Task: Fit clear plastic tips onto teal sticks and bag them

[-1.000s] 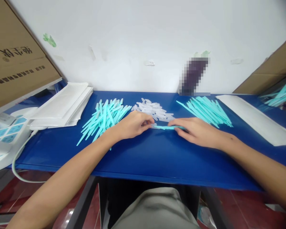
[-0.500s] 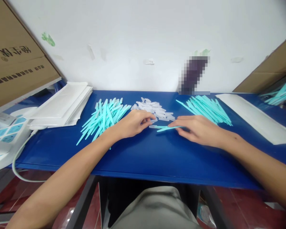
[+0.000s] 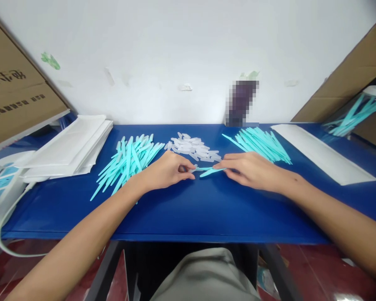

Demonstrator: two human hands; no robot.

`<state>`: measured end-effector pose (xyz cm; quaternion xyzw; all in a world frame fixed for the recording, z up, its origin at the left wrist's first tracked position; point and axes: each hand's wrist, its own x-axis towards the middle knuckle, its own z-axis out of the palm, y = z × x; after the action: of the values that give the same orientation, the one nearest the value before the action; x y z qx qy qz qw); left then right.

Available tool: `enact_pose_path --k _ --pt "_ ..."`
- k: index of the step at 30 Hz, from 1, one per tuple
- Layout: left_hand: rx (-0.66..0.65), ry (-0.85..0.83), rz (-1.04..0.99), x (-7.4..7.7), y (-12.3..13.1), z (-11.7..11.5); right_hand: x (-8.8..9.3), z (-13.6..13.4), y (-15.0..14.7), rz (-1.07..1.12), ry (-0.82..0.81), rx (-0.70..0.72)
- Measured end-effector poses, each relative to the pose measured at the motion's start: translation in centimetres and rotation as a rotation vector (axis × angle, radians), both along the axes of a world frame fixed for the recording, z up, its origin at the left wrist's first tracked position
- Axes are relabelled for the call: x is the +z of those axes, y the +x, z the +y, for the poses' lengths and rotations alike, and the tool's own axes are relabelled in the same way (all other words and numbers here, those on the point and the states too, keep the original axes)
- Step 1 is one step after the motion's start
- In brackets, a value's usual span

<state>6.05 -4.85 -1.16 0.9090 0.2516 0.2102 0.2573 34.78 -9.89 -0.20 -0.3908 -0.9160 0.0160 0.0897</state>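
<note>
My right hand is closed on a pair of thin teal sticks that point left, one angled slightly toward me. With thumb and fingers, my left hand pinches a small translucent cap at the left tip of the farther stick. How far the cap sits over that tip I cannot tell. Just beyond my hands lies a heap of loose translucent caps. Left of my left hand is a pile of teal sticks with caps on their ends. A pile of bare teal sticks lies behind my right hand.
White sleeves are stacked at the left on the blue table, near a power strip and its cable. On the right lie a flat white strip and a clear container of teal sticks. Cardboard boxes flank both sides.
My left hand has moved its cap from beside the loose caps onto the line of the farther stick's tip. A cap seen there earlier is now covered by my fingers. The view has shifted slightly.
</note>
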Motion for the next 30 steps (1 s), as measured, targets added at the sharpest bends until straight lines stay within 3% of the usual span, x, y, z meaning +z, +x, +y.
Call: enact_pose_path --k 9,14,18,30 --pt "0.015 -0.101 -0.021 0.2 0.3 -0.5 -0.1 0.0 0.0 -0.022 0.026 0.0" --pt "-0.034 0.162 0.094 -0.3 0.0 0.1 0.0 0.0 0.0 -0.011 0.025 -0.001" --pt "-0.03 0.238 0.127 -0.8 -0.1 0.4 0.1 0.0 0.0 -0.016 0.022 0.004" --pt "0.031 0.127 0.037 -1.1 0.8 0.3 -0.3 0.1 0.2 0.007 0.043 0.02"
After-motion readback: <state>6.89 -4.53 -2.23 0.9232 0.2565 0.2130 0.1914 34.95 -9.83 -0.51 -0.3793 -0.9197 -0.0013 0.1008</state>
